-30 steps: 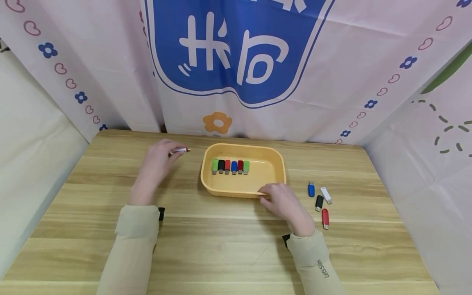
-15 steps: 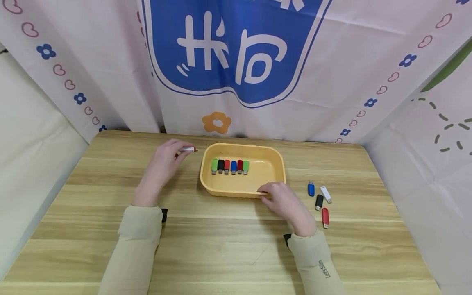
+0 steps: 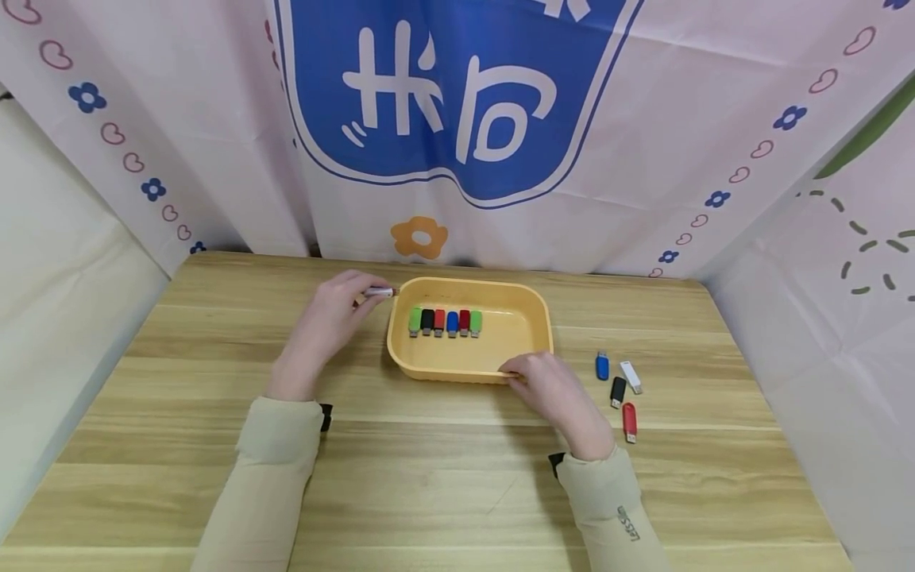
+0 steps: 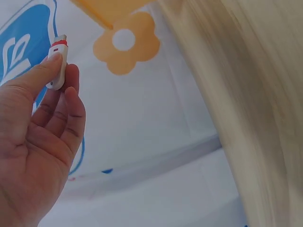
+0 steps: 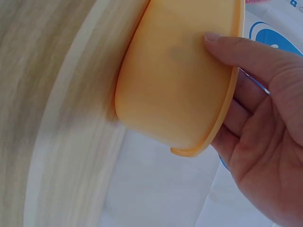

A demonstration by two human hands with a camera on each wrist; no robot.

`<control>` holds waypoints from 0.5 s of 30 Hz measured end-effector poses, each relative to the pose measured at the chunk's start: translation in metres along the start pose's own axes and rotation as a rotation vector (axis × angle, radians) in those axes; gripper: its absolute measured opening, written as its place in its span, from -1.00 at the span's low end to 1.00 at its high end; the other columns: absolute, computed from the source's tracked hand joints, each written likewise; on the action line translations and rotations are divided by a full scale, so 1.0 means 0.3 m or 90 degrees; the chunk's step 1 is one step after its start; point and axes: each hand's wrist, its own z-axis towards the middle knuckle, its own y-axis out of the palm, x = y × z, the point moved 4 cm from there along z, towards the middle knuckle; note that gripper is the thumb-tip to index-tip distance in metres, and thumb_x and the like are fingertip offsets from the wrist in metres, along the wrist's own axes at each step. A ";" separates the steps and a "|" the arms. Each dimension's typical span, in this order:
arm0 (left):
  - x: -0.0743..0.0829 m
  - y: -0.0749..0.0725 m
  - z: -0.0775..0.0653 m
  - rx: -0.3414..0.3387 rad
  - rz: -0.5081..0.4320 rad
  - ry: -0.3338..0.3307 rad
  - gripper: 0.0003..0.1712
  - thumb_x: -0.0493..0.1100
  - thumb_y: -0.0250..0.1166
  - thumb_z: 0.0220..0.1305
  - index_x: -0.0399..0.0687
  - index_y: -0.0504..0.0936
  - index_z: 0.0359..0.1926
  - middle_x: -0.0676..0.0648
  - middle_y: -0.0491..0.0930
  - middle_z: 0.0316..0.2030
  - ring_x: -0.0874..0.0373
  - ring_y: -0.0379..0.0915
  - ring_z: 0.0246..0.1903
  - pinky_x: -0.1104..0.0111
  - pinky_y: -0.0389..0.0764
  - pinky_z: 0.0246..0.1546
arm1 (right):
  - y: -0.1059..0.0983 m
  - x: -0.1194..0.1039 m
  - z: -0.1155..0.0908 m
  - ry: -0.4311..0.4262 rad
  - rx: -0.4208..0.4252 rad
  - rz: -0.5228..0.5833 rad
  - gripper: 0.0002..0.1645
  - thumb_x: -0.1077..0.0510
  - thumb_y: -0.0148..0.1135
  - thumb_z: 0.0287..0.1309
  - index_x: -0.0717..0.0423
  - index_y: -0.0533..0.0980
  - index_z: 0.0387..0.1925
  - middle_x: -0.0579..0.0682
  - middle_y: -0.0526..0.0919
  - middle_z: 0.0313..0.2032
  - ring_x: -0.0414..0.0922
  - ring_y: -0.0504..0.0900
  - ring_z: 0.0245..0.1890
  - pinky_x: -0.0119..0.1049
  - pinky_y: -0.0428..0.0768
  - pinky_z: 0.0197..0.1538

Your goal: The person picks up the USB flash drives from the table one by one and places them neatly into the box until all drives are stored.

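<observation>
My left hand (image 3: 330, 318) pinches a white USB stick (image 4: 57, 68) between thumb and fingers, its red collar and metal plug pointing away from the palm. In the head view that stick overlaps the left back rim of a yellow plastic bin (image 3: 436, 372). Inside, several USB sticks stand in a side-by-side row on the left half of the floor, from a green one (image 3: 415, 322) to another green one (image 3: 476, 322), plugs toward me. My right hand (image 3: 554, 393) grips the bin's front right rim, the thumb on the outer wall (image 5: 175, 90) and the fingers over the edge.
Right of the bin, several loose USB sticks lie on the wooden table (image 3: 429, 477): blue (image 3: 603, 366), white (image 3: 631, 376), black (image 3: 618, 392) and red (image 3: 629, 423). A printed cloth (image 3: 343, 214) hangs along the table's back edge.
My left hand has moved right with the white USB stick, from beside the bin up to its left back rim. My right hand stays on the front rim.
</observation>
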 end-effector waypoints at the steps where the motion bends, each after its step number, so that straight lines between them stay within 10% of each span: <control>1: 0.009 0.004 0.002 -0.006 0.000 0.002 -0.78 -0.16 0.26 0.39 -0.05 0.69 0.00 -0.13 0.68 0.01 -0.03 0.64 -0.06 0.12 0.71 -0.11 | -0.001 -0.002 0.000 0.001 0.001 -0.001 -0.86 0.25 0.39 0.17 0.05 0.76 -0.23 -0.02 0.81 -0.21 -0.11 0.78 -0.18 -0.19 0.72 -0.09; 15: 0.106 0.104 0.021 -0.081 0.034 0.068 -0.77 -0.17 0.30 0.36 0.00 0.70 0.00 -0.06 0.68 -0.06 0.04 0.66 -0.13 0.20 0.71 -0.06 | -0.001 -0.001 -0.001 0.010 -0.001 -0.013 -0.88 0.21 0.39 0.18 0.04 0.76 -0.23 -0.02 0.81 -0.20 -0.10 0.78 -0.18 -0.17 0.72 -0.10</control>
